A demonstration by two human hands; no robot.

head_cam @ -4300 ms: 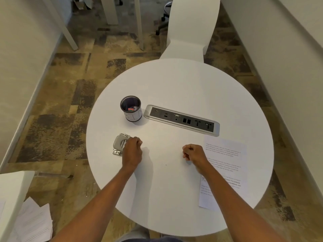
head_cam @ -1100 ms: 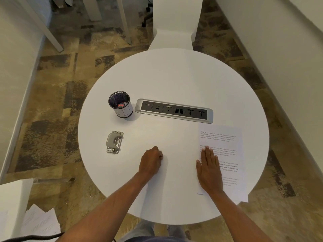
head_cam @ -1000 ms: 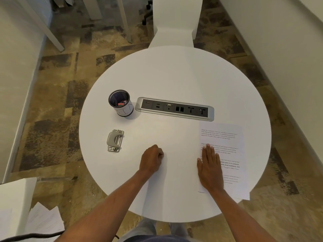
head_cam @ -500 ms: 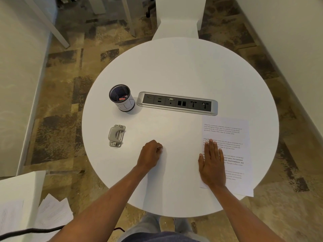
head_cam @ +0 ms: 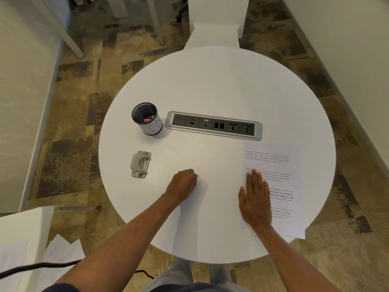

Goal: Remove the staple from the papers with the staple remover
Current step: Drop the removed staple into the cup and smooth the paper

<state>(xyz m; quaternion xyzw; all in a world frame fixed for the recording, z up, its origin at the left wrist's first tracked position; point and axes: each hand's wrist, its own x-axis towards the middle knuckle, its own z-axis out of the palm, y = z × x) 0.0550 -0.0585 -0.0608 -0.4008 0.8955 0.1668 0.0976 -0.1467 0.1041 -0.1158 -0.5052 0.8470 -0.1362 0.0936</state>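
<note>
The printed papers [head_cam: 280, 165] lie flat on the right side of the round white table [head_cam: 210, 81], their near corner hanging over the edge. My right hand [head_cam: 255, 201] rests palm down on their left part, fingers straight, holding nothing. I cannot make out a staple. My left hand [head_cam: 183, 185] is a closed fist on the bare table, left of the papers. A grey metal hinged tool [head_cam: 140, 164] lies further left, apart from both hands. A small red item sits inside the black mesh cup [head_cam: 147, 119]; I cannot tell what it is.
A silver power socket strip [head_cam: 213, 125] is set into the table's middle, right of the cup. A white chair [head_cam: 216, 22] stands at the far side. Loose sheets [head_cam: 61, 251] and a black cable lie on the floor at lower left.
Since 4.3 s ago my left fist left the grey tool and came to the table's middle, and my right hand opened flat onto the papers. Over the last second only the view shifted.
</note>
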